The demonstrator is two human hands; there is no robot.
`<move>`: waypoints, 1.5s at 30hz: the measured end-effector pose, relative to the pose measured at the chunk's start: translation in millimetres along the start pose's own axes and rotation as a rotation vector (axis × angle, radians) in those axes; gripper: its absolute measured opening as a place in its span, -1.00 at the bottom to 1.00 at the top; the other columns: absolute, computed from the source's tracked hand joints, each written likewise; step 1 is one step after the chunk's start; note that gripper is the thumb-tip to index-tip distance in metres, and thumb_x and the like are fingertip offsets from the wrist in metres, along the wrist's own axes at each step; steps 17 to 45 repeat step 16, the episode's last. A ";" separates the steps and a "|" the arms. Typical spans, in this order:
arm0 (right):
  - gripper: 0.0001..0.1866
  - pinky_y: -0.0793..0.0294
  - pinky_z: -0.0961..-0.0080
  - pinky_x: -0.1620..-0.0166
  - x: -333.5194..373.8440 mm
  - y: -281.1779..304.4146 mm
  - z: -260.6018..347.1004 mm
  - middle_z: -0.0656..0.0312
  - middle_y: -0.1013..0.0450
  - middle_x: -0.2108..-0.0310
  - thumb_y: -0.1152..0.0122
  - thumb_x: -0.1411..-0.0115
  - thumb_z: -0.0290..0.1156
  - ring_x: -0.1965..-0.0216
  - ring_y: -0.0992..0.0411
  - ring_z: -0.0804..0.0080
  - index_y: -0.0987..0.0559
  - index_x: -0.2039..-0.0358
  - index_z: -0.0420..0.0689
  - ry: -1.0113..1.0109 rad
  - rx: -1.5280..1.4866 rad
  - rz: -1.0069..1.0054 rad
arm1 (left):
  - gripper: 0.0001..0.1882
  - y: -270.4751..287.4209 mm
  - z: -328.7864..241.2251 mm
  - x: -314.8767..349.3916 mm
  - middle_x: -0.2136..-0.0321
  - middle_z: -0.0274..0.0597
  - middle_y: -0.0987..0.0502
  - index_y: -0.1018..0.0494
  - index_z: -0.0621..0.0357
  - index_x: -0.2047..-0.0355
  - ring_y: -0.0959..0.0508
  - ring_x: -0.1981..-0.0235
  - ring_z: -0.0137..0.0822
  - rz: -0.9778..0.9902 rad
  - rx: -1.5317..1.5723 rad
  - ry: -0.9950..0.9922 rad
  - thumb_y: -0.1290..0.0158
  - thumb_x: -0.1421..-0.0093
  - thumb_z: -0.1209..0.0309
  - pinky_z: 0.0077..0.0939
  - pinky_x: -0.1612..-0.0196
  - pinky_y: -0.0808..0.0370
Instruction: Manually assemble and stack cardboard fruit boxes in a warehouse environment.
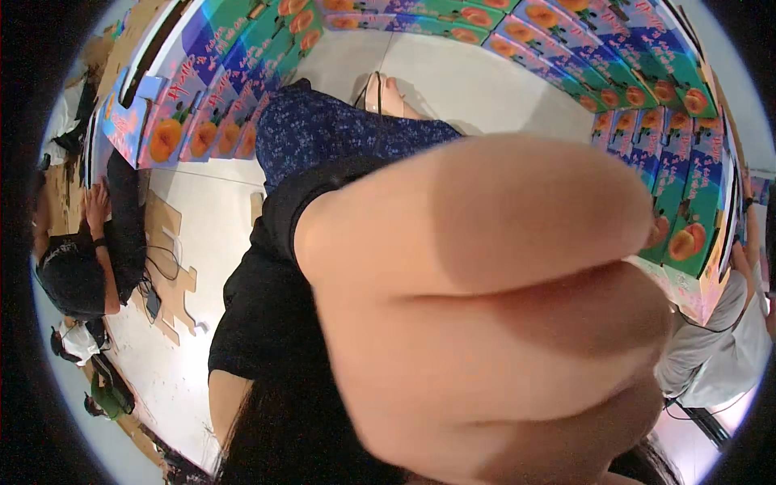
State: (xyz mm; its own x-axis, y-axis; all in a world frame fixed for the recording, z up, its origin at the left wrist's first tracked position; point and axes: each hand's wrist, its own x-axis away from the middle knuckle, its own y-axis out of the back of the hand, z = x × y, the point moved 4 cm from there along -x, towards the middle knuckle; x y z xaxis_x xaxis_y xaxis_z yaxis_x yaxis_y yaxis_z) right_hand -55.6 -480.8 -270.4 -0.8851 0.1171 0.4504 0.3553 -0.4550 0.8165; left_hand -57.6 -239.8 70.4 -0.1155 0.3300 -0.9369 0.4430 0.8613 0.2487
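My left hand (pixel 485 323), by its wrist coming in from the left, fills much of the head view, very close up and partly blurred. Its fingers are folded into a fist, and anything inside the fist is hidden. Behind it show my black top (pixel 283 315) and a dark blue floral skirt (pixel 323 133). My right hand does not appear. Nearest behind the fist, on the right, stand colourful cartons (pixel 687 190) printed with orange fruit.
More fruit-printed cartons (pixel 214 105) line the left and far sides of the pale floor (pixel 525 97). Cut cardboard (pixel 174 250) lies at left with cables and a black device (pixel 153 304). A person in black (pixel 77 271) is at left, one in grey (pixel 703 364) at right.
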 end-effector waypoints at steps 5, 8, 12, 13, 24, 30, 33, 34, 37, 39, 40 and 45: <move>-0.41 -0.26 0.30 -0.13 9.2 11.8 6.9 -0.03 -0.37 -0.02 -0.14 -0.03 -0.02 -0.07 -0.30 0.06 -0.46 0.03 -0.19 -0.021 -0.031 0.055 | -0.82 1.4 1.3 9.8 0.62 -0.27 -0.37 -0.35 0.09 0.66 -0.44 0.53 -0.21 0.020 0.007 0.093 -0.04 0.14 0.28 -0.34 0.48 -0.38; -0.43 -0.25 0.35 -0.14 16.4 17.3 7.8 -0.03 -0.37 -0.01 -0.17 -0.07 -0.06 -0.07 -0.32 0.09 -0.45 0.01 -0.19 -0.067 -0.046 0.059 | -0.82 -2.3 9.9 12.2 0.63 -0.25 -0.38 -0.35 0.10 0.66 -0.44 0.53 -0.19 0.041 0.027 0.117 -0.04 0.14 0.27 -0.32 0.48 -0.39; -0.39 -0.25 0.31 -0.14 17.1 24.9 30.8 -0.04 -0.36 -0.02 -0.14 -0.03 -0.01 -0.08 -0.30 0.06 -0.45 0.01 -0.18 -0.029 -0.054 0.051 | -0.81 -4.8 13.3 12.2 0.63 -0.22 -0.39 -0.36 0.11 0.65 -0.46 0.53 -0.17 0.083 0.000 0.164 -0.05 0.13 0.27 -0.30 0.49 -0.40; -0.40 -0.25 0.31 -0.14 15.3 32.6 48.9 -0.04 -0.36 -0.02 -0.14 -0.03 -0.01 -0.08 -0.29 0.06 -0.45 0.01 -0.18 0.002 -0.040 0.037 | -0.81 -6.0 13.2 12.1 0.63 -0.21 -0.39 -0.37 0.11 0.65 -0.46 0.53 -0.17 0.098 -0.029 0.177 -0.05 0.13 0.27 -0.30 0.49 -0.40; -0.39 -0.24 0.32 -0.14 -9.5 -10.1 21.4 -0.05 -0.33 -0.05 -0.15 -0.03 -0.02 -0.09 -0.29 0.06 -0.44 -0.01 -0.16 0.081 -0.037 0.059 | -0.80 -11.6 18.7 17.7 0.64 -0.20 -0.40 -0.37 0.12 0.65 -0.47 0.53 -0.15 0.176 -0.135 0.223 -0.05 0.13 0.26 -0.28 0.49 -0.40; -0.39 -0.24 0.32 -0.14 -9.5 -10.1 21.4 -0.05 -0.33 -0.05 -0.15 -0.03 -0.02 -0.09 -0.29 0.06 -0.44 -0.01 -0.16 0.081 -0.037 0.059 | -0.80 -11.6 18.7 17.7 0.64 -0.20 -0.40 -0.37 0.12 0.65 -0.47 0.53 -0.15 0.176 -0.135 0.223 -0.05 0.13 0.26 -0.28 0.49 -0.40; -0.39 -0.24 0.32 -0.14 -9.5 -10.1 21.4 -0.05 -0.33 -0.05 -0.15 -0.03 -0.02 -0.09 -0.29 0.06 -0.44 -0.01 -0.16 0.081 -0.037 0.059 | -0.80 -11.6 18.7 17.7 0.64 -0.20 -0.40 -0.37 0.12 0.65 -0.47 0.53 -0.15 0.176 -0.135 0.223 -0.05 0.13 0.26 -0.28 0.49 -0.40; -0.39 -0.24 0.32 -0.14 -9.5 -10.1 21.4 -0.05 -0.33 -0.05 -0.15 -0.03 -0.02 -0.09 -0.29 0.06 -0.44 -0.01 -0.16 0.081 -0.037 0.059 | -0.80 -11.6 18.7 17.7 0.64 -0.20 -0.40 -0.37 0.12 0.65 -0.47 0.53 -0.15 0.176 -0.135 0.223 -0.05 0.13 0.26 -0.28 0.49 -0.40; -0.39 -0.24 0.32 -0.14 -9.5 -10.1 21.4 -0.05 -0.33 -0.05 -0.15 -0.03 -0.02 -0.09 -0.29 0.06 -0.44 -0.01 -0.16 0.081 -0.037 0.059 | -0.80 -11.6 18.7 17.7 0.64 -0.20 -0.40 -0.37 0.12 0.65 -0.47 0.53 -0.15 0.176 -0.135 0.223 -0.05 0.13 0.26 -0.28 0.49 -0.40; -0.39 -0.24 0.32 -0.14 -9.5 -10.1 21.4 -0.05 -0.33 -0.05 -0.15 -0.03 -0.02 -0.09 -0.29 0.06 -0.44 -0.01 -0.16 0.081 -0.037 0.059 | -0.80 -11.6 18.7 17.7 0.64 -0.20 -0.40 -0.37 0.12 0.65 -0.47 0.53 -0.15 0.176 -0.135 0.223 -0.05 0.13 0.26 -0.28 0.49 -0.40; -0.39 -0.24 0.32 -0.14 -9.5 -10.1 21.4 -0.05 -0.33 -0.05 -0.15 -0.03 -0.02 -0.09 -0.29 0.06 -0.44 -0.01 -0.16 0.081 -0.037 0.059 | -0.80 -11.6 18.7 17.7 0.64 -0.20 -0.40 -0.37 0.12 0.65 -0.47 0.53 -0.15 0.176 -0.135 0.223 -0.05 0.13 0.26 -0.28 0.49 -0.40; -0.39 -0.24 0.32 -0.14 -9.5 -10.1 21.4 -0.05 -0.33 -0.05 -0.15 -0.03 -0.02 -0.09 -0.29 0.06 -0.44 -0.01 -0.16 0.081 -0.037 0.059 | -0.80 -11.6 18.7 17.7 0.64 -0.20 -0.40 -0.37 0.12 0.65 -0.47 0.53 -0.15 0.176 -0.135 0.223 -0.05 0.13 0.26 -0.28 0.49 -0.40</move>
